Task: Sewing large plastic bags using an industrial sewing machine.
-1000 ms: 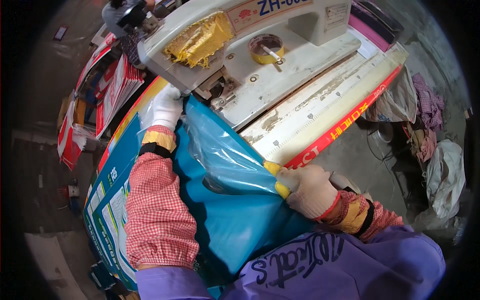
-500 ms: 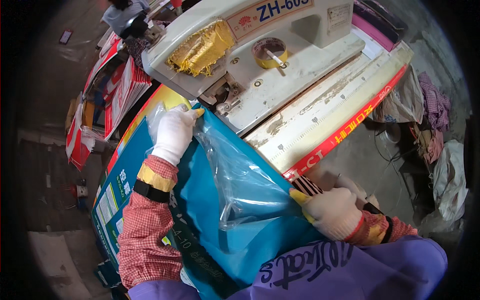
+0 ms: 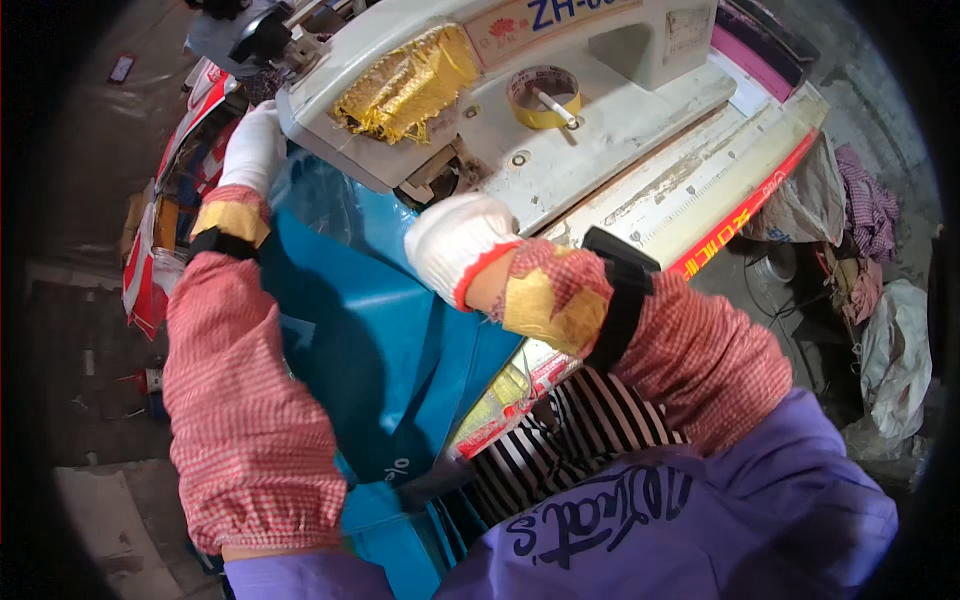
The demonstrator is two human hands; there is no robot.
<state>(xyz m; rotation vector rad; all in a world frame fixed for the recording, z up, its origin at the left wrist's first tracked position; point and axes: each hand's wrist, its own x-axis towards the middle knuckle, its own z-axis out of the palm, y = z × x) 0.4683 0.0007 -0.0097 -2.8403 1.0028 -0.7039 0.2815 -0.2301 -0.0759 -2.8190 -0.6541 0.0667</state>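
A blue plastic-woven bag (image 3: 345, 290) with a clear plastic liner (image 3: 335, 195) lies across the bed of a large pale sewing machine (image 3: 620, 120), its edge running under the machine head. My left hand (image 3: 252, 150), in a white glove, is closed on the bag's far end, left of the machine head; its fingertips are partly hidden. Just in front of the needle area, my gloved right hand (image 3: 460, 240) is curled over the bag's edge, with its fingers mostly out of sight.
A yellow tape roll (image 3: 543, 97) with a white stick sits on the machine. Yellow woven cloth (image 3: 410, 85) covers part of its head. Red and white bags (image 3: 165, 240) stand at left. Another person (image 3: 220, 40) is at the far left. Plastic bags (image 3: 893, 355) hang at right.
Both hands have moved away from me and to the left. The blue bag has shifted left along the machine, and its edge now passes under the head.
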